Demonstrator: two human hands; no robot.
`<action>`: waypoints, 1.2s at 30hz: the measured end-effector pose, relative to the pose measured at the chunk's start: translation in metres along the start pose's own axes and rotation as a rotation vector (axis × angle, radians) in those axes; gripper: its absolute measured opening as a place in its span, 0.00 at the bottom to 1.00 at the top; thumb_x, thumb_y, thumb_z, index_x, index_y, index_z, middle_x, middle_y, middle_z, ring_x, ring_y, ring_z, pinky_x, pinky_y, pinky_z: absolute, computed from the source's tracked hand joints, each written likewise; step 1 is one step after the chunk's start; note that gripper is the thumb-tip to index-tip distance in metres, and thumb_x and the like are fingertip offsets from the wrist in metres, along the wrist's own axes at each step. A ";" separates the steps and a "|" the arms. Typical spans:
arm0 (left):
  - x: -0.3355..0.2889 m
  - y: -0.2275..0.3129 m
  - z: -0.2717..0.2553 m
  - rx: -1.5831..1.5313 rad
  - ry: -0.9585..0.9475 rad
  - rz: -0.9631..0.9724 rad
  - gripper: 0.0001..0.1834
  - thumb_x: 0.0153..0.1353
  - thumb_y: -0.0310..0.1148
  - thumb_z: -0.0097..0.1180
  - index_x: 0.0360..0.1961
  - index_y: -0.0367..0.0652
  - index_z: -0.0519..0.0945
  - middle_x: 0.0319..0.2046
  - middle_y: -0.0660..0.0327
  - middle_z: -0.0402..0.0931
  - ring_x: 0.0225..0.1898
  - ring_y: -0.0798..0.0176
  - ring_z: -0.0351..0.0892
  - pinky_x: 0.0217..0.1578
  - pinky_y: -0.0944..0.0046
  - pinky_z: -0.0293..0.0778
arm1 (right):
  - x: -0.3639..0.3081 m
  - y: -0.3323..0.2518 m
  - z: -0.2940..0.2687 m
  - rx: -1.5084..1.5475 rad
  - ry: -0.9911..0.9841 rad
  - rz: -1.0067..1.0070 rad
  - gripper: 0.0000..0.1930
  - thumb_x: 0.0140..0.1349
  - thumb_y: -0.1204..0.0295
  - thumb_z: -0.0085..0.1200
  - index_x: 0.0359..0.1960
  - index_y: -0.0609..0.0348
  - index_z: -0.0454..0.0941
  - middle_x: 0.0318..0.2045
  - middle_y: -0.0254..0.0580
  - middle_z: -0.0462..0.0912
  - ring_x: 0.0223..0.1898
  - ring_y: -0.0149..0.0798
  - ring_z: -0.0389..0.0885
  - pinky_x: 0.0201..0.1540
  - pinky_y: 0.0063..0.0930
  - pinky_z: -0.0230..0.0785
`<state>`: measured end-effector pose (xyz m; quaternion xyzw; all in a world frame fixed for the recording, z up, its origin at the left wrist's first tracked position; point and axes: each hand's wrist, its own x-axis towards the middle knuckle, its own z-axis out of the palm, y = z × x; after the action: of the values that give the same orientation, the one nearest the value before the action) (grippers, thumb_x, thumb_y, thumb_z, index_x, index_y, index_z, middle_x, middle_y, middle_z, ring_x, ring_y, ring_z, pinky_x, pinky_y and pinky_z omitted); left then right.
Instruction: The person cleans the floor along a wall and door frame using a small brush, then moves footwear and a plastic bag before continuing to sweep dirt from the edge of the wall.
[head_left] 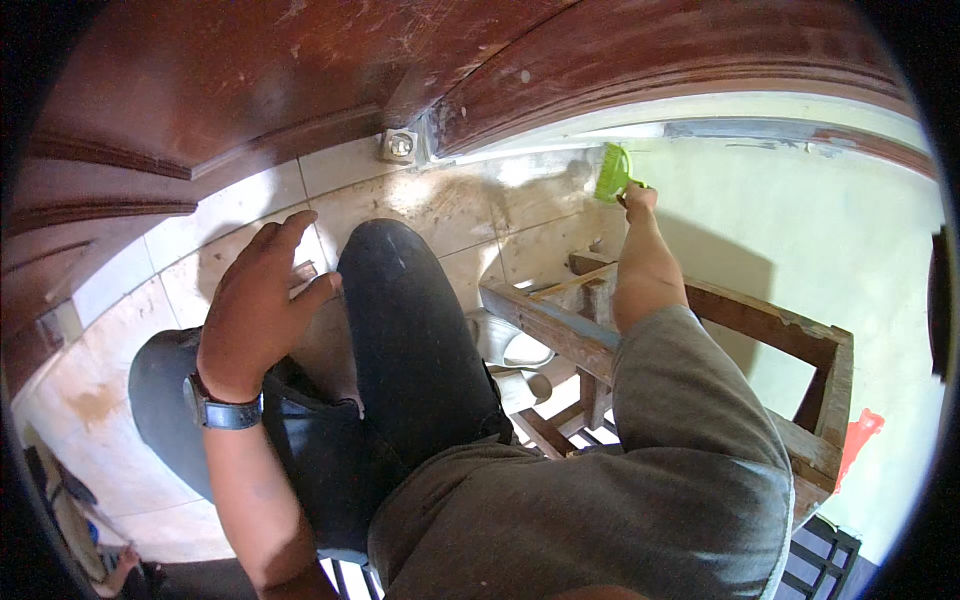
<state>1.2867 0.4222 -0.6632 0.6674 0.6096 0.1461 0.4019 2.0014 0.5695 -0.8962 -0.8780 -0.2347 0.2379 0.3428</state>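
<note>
My right hand reaches far forward and grips the handle of a bright green hand brush. The brush's head is held against or close to the base of the pale green wall, near the floor's corner. My left hand, with a watch on its wrist, hovers beside my bent knee. Its fingers are apart and nothing shows between them. Beneath it lies the light tiled floor, smeared with brown dirt.
Under my right arm stands a worn wooden frame. White footwear-like objects lie beside it. A brown wooden door rises ahead, with a square metal fitting at its foot. Something red is at right; another person's hand shows lower left.
</note>
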 end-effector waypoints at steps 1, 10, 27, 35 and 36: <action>-0.004 0.005 -0.003 -0.004 -0.016 -0.033 0.34 0.62 0.37 0.68 0.67 0.41 0.73 0.54 0.41 0.80 0.58 0.39 0.79 0.58 0.47 0.75 | -0.009 -0.004 0.005 0.032 -0.049 -0.025 0.09 0.65 0.73 0.67 0.39 0.65 0.82 0.36 0.41 0.81 0.31 0.36 0.80 0.33 0.36 0.87; -0.051 -0.023 -0.010 0.037 0.001 -0.035 0.37 0.63 0.41 0.68 0.70 0.42 0.70 0.59 0.40 0.77 0.60 0.36 0.77 0.61 0.46 0.73 | -0.079 0.031 0.028 -0.010 -0.360 -0.036 0.08 0.65 0.72 0.68 0.42 0.61 0.84 0.32 0.32 0.80 0.30 0.30 0.77 0.34 0.33 0.81; -0.038 -0.065 0.001 0.128 0.070 0.053 0.41 0.61 0.47 0.67 0.72 0.38 0.69 0.63 0.37 0.75 0.64 0.38 0.76 0.65 0.48 0.73 | -0.243 0.065 0.146 -0.167 -0.042 -0.524 0.13 0.68 0.70 0.61 0.44 0.71 0.86 0.29 0.49 0.87 0.27 0.38 0.82 0.34 0.39 0.74; -0.032 -0.068 -0.009 0.097 -0.085 -0.044 0.45 0.61 0.51 0.67 0.73 0.38 0.68 0.64 0.36 0.74 0.66 0.38 0.75 0.66 0.49 0.71 | -0.293 0.069 0.105 -0.101 0.256 -0.392 0.18 0.66 0.63 0.66 0.45 0.70 0.84 0.37 0.58 0.88 0.35 0.48 0.87 0.39 0.43 0.76; -0.031 -0.072 -0.010 0.103 -0.087 -0.045 0.45 0.61 0.51 0.67 0.73 0.38 0.68 0.64 0.36 0.74 0.66 0.38 0.75 0.66 0.49 0.71 | -0.287 0.058 0.105 -0.098 0.254 -0.388 0.18 0.66 0.63 0.66 0.45 0.70 0.84 0.37 0.58 0.88 0.35 0.48 0.87 0.39 0.43 0.76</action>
<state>1.2227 0.3920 -0.6991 0.6789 0.6133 0.0763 0.3964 1.7321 0.4175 -0.9322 -0.8549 -0.3651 0.0436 0.3659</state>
